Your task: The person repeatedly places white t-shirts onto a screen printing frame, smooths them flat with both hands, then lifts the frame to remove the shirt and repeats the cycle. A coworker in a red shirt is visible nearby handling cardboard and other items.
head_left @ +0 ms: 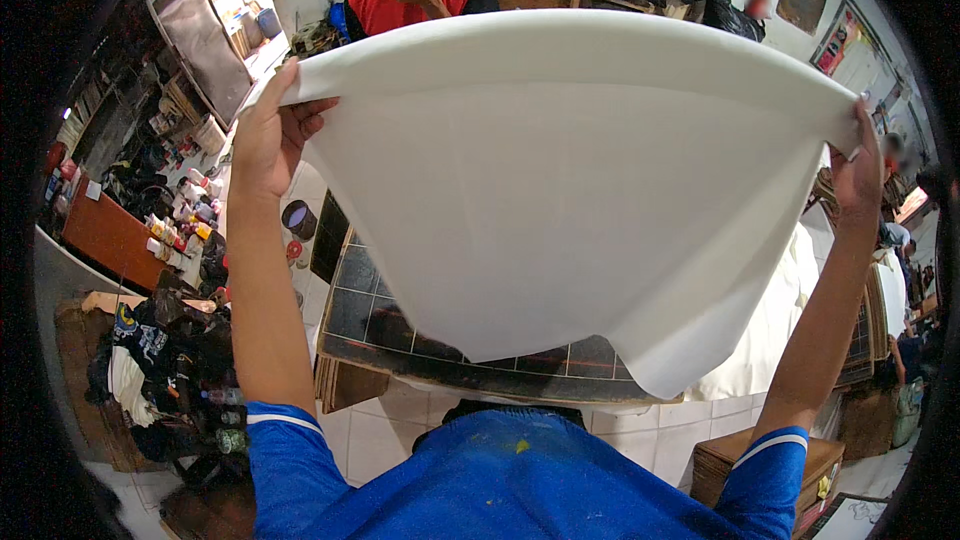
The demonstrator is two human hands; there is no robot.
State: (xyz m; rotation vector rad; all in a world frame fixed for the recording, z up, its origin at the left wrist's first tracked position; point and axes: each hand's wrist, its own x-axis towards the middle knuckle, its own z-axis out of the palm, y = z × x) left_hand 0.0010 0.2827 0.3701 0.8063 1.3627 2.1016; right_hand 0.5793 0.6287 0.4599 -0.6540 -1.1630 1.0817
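A wide white cloth [580,200] hangs stretched out in front of me, held up by its two upper corners. My left hand [272,135] is closed on the left corner, thumb along the edge and fingers curled below. The right corner is gripped by my right hand [858,165], whose fingers are partly behind the cloth. Along the top runs a thick, smooth band that looks folded or rolled. The uneven lower edge hangs over a dark table [350,315] marked with light grid lines, covering much of it. I cannot tell whether the cloth touches the tabletop.
More white fabric [755,340] lies at the table's right side. A person in a red and black top [405,8] is beyond the cloth. Bottles and jars [175,235], a dark bucket [299,219] and a clutter pile [170,370] are leftward. A brown box [720,460] sits near right.
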